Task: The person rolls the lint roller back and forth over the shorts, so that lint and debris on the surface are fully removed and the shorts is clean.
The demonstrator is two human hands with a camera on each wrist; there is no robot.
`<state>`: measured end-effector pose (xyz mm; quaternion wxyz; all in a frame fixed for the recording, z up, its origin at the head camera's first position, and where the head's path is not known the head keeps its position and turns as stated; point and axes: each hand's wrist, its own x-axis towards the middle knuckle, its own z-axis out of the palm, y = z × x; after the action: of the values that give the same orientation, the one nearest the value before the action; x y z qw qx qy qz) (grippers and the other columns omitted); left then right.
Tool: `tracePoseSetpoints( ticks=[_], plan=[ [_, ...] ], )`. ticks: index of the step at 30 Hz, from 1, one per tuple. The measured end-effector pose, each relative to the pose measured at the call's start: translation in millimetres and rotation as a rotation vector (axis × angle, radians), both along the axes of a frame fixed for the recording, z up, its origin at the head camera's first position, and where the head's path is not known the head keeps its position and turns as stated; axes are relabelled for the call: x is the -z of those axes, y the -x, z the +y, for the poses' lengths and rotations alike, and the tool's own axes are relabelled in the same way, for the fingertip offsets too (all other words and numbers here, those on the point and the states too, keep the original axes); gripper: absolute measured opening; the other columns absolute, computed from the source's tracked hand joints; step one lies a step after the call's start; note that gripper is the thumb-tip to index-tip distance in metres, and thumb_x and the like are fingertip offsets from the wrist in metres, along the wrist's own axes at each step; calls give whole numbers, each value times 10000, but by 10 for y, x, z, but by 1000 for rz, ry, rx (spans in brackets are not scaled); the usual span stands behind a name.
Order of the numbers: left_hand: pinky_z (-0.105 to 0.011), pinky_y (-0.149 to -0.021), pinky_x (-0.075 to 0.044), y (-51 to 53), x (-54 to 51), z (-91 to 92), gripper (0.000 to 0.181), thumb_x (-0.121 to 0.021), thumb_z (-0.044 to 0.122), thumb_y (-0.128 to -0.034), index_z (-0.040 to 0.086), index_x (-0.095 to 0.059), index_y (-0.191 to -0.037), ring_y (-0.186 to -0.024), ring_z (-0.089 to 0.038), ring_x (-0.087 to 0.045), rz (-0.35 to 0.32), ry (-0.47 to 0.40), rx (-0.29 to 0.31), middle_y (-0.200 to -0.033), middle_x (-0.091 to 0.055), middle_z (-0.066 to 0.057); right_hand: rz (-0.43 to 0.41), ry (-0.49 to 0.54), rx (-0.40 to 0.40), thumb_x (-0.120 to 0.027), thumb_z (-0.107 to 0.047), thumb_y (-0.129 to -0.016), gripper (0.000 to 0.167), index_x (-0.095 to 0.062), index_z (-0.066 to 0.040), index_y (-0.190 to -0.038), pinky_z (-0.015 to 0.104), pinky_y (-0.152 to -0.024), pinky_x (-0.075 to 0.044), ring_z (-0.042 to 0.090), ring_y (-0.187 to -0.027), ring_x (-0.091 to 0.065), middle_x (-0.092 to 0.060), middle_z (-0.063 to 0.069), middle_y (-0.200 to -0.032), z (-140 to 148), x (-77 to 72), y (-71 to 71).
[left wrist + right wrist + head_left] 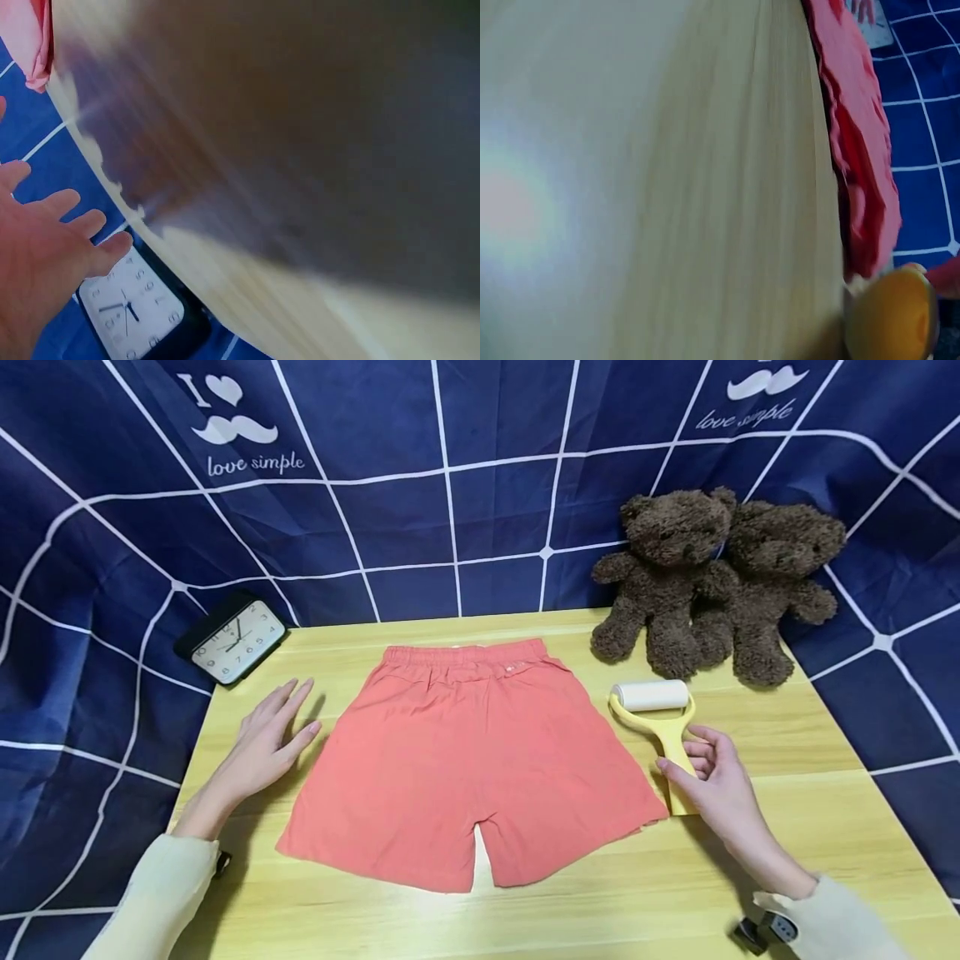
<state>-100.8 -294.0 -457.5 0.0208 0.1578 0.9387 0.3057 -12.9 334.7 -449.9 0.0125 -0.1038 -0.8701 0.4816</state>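
Coral-red shorts (450, 760) lie spread flat on the wooden table, waistband at the far side. To their right is a lint roller (651, 696) with a white roll and a yellow handle. My right hand (720, 785) holds that handle between thumb and fingers; in the right wrist view the rounded yellow handle end (892, 319) shows beside the shorts (859, 142). My left hand (266, 743) hovers left of the shorts with fingers extended, holding nothing. In the left wrist view the same hand (45, 255) appears with its fingers spread near the clock.
A black-framed clock (238, 642) stands at the table's back left corner. Two brown teddy bears (667, 585) sit side by side at the back right. Dark blue gridded cloth (397, 527) hangs behind and along both sides of the table (570, 927).
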Motion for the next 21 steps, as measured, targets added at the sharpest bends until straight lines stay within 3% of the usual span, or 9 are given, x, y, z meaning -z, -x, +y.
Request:
tracePoseSetpoints(
  ticks=[4,8,11,14,17,21],
  plan=[
    [-852,-1116,-143,230,12,48,714,-624,353,-1119,129,-326,-1728,-1577,-576,-173,-35,17,40,-1728,-229,-332,-13,60,33,-766,-63,-1022,763,-307,94,-1612,149,-717,-534,-60,-909,-612,-648,-33,-1136,-53,36,-29],
    [-853,-1132,-127,468,9,96,721,-638,326,-1108,122,-324,-1725,-1578,-591,-151,-75,41,71,-1727,-200,-348,16,98,113,-733,-3,-1026,654,-389,74,-1577,133,-706,-533,-75,-902,-621,-641,-193,-1049,-102,82,-45],
    [-841,-1149,-121,627,-6,155,723,-665,323,-1088,130,-358,-1714,-1586,-578,-145,-80,56,85,-1730,-201,-344,75,73,182,-734,25,-1006,563,-488,51,-1511,121,-688,-527,-51,-908,-609,-635,-209,-1050,-148,95,-52],
    [-835,-1153,-115,765,2,209,730,-685,347,-1073,139,-385,-1705,-1594,-567,-140,-85,64,104,-1734,-196,-342,131,69,225,-741,36,-986,493,-572,4,-1448,150,-579,-533,-17,-829,-626,-658,-165,-1071,-193,63,-67],
    [-819,-1166,-90,873,15,255,728,-681,376,-1077,142,-393,-1703,-1606,-547,-117,-104,77,125,-1745,-171,-332,179,96,209,-753,58,-967,458,-629,-25,-1400,183,-476,-498,14,-735,-628,-706,-131,-1078,-237,-15,-66],
    [-796,-1178,-72,1007,9,309,701,-664,388,-1093,164,-401,-1704,-1619,-514,-105,-118,109,162,-1752,-165,-315,196,106,81,-795,40,-959,427,-662,-28,-1359,223,-429,-476,57,-659,-636,-754,-122,-1052,-302,-177,47]
  ],
)
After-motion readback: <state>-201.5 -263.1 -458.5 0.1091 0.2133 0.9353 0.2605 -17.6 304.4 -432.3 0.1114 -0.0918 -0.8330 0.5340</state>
